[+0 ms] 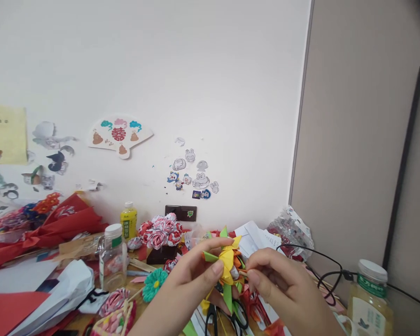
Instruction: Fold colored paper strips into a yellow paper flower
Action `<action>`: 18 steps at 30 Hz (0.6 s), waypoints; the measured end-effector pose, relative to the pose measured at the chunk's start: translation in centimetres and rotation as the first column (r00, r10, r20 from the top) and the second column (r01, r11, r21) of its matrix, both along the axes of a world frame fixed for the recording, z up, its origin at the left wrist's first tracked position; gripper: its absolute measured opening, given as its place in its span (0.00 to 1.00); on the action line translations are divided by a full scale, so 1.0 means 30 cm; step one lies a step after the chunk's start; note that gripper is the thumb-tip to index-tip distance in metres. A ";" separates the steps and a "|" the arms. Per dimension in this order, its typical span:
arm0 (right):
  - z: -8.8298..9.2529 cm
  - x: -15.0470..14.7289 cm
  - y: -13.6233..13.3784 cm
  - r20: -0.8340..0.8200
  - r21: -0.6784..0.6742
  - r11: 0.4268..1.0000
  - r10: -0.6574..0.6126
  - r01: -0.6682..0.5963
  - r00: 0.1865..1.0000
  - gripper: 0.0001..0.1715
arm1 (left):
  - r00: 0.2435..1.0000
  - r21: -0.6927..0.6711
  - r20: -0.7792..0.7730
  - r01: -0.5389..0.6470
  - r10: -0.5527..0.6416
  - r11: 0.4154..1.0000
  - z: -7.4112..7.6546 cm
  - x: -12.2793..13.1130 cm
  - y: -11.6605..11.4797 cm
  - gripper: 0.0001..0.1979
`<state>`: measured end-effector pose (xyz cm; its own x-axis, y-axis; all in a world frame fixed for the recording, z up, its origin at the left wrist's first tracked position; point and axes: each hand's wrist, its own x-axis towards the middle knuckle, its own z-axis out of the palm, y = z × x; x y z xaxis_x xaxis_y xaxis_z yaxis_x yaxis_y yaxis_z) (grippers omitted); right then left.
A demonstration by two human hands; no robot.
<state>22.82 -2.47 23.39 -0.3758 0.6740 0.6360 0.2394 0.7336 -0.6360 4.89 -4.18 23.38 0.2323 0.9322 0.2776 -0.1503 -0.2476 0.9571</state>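
A folded paper flower [227,261] with yellow, orange and green pointed petals is held up above the cluttered table. My left hand [199,268] grips it from the left, thumb on the yellow petals and index finger along the top. On the right side, my right hand [273,280] pinches a thin brownish stick [243,270] at the flower's edge between thumb and index finger. Black-handled scissors [212,319] lie below the flower, partly covered by it and my left hand.
Left of my hands are a teal flower [155,284], a clear jar [112,261], a yellow bottle [129,221] and red-white paper roses [160,232]. Black cables [324,254] and a white-capped bottle [369,298] are at right. A white wall [213,70] stands behind.
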 end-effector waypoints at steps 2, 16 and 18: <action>0.001 0.005 0.002 -0.030 -0.078 0.996 0.051 -0.053 0.998 0.13 | 1.000 0.002 -0.006 -0.002 0.002 1.000 0.004 0.000 -0.002 0.25; -0.008 0.005 0.008 -0.139 -0.172 0.964 0.182 -0.204 0.973 0.11 | 0.996 0.009 -0.029 -0.079 0.079 0.997 0.028 0.010 -0.035 0.20; -0.011 0.006 0.013 -0.182 -0.104 0.971 0.195 -0.216 0.964 0.12 | 0.997 0.018 -0.043 -0.068 0.069 0.998 0.030 0.009 -0.037 0.20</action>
<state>23.01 -2.07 23.06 -0.4082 0.6700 0.6201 -0.0276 0.6699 -0.7420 5.16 -5.28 24.28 0.1801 0.9417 0.2843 -0.0910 -0.2718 0.9580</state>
